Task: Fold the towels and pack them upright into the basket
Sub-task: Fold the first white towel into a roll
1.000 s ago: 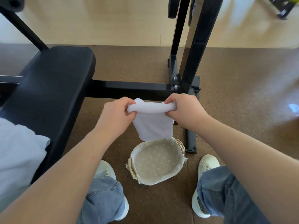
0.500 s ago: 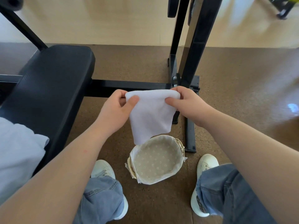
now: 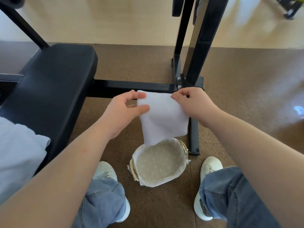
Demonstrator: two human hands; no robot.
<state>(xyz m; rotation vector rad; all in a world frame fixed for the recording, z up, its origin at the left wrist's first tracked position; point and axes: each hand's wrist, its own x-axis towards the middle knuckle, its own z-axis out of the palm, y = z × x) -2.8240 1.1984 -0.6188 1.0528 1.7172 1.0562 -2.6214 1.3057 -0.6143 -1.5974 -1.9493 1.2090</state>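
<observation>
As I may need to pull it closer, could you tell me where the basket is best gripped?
Probably the near rim of the basket, from above: it stands upright with its mouth open, leaving the cloth-covered edge easy to hook. The towel hides part of the far rim.

Both my forearms come in from the lower corners, hands level at mid-frame. Left hand (image 3: 125, 112) pinches the towel (image 3: 162, 119) edge between thumb and forefinger. Right hand (image 3: 196, 104) is curled, pinching the opposite top corner.

Black padded bench (image 3: 49, 89) and metal frame (image 3: 195, 63) on brown speckled floor (image 3: 246, 89).
</observation>
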